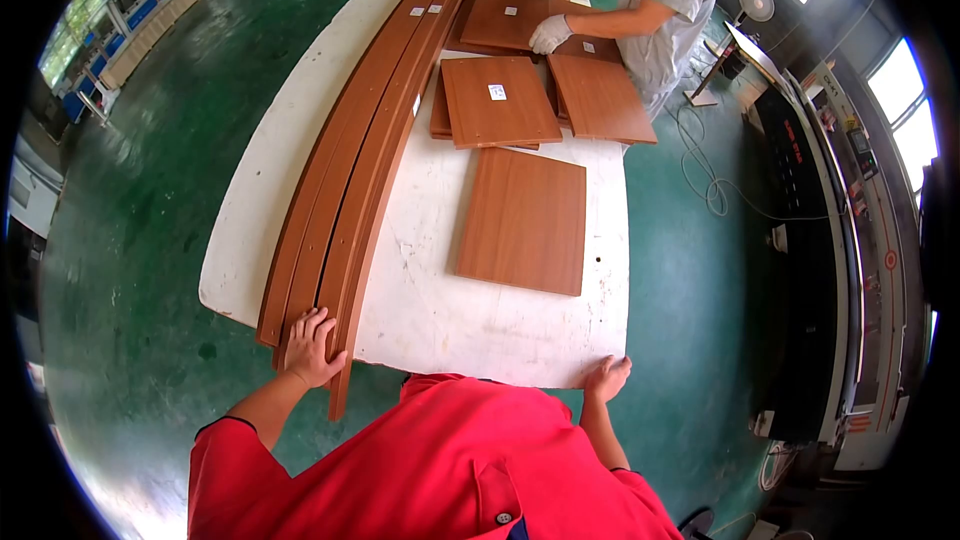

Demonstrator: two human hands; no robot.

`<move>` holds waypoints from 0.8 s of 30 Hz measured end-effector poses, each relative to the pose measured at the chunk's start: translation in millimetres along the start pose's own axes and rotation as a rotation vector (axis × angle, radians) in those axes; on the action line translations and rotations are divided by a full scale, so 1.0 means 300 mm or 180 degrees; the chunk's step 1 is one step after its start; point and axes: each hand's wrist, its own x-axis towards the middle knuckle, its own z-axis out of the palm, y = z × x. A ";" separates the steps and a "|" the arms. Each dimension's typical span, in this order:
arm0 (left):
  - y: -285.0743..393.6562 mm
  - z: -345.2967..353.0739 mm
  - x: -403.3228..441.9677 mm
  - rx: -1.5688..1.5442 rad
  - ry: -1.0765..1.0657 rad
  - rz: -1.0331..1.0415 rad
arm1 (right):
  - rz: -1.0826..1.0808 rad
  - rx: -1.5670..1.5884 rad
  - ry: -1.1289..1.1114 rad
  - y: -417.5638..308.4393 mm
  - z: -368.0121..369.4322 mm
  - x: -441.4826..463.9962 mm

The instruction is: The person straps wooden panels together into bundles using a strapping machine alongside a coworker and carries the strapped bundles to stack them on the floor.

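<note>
Long brown wooden boards (345,155) lie side by side along the left part of the white worktable (420,310), their near ends jutting past its edge. My left hand (312,348) rests on these near ends, fingers spread over the top and nothing lifted. At the table's near right corner, my right hand (607,378) is curled against the edge; its grip is partly hidden. A bare square brown panel (523,222) lies flat between my hands and the farther panels. Beyond it is a stacked panel with a white label (500,100).
A co-worker (668,0) in white gloves touches labelled panels (508,18) at the far right side. Another brown panel (600,100) lies near them. A long dark machine (800,270) and a fan (757,2) stand right. A cable (715,190) crosses the green floor.
</note>
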 end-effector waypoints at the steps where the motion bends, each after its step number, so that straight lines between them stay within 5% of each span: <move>1: 0.001 0.000 -0.001 -0.0005 0.0015 0.0001 | -0.0014 -0.0031 0.0009 0.002 0.002 0.000; 24: 0.002 0.002 -0.001 0.0062 -0.0069 -0.0022 | 0.0029 -0.0105 0.0059 0.006 0.009 0.003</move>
